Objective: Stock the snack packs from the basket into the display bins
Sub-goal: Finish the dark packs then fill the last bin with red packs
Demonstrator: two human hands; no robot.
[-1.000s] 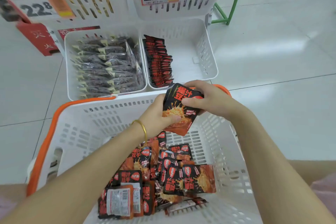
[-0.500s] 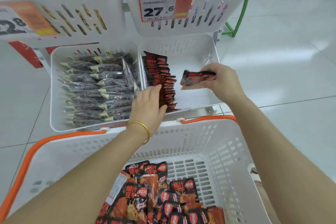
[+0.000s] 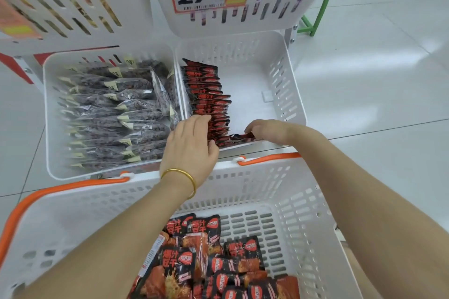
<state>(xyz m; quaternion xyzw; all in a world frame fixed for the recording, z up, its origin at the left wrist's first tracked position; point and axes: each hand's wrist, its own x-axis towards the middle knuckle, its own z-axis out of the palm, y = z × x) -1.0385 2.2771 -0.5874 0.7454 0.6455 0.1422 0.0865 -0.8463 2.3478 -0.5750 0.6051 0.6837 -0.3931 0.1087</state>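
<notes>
A white basket (image 3: 243, 184) with orange handles sits in front of me, holding several red-and-black snack packs (image 3: 213, 262). Beyond it, the lower right display bin (image 3: 286, 80) holds a row of the same packs (image 3: 209, 99) standing on edge along its left wall. My left hand (image 3: 189, 143), with a gold bangle, lies flat against the near end of that row, holding nothing. My right hand (image 3: 267, 128) grips a small stack of packs (image 3: 240, 139) low at the bin's front wall, right beside the row's end.
The lower left bin (image 3: 52, 128) is full of dark clear-wrapped packs. Two upper bins overhang the back, the right one (image 3: 279, 19) carrying a 27.6 price tag. A green rack leg (image 3: 313, 19) stands at the right on white floor tiles.
My right hand has lowered the stack from mid-bin down to the front end of the row. My left hand has slid forward against the row. The view has moved closer to the bins.
</notes>
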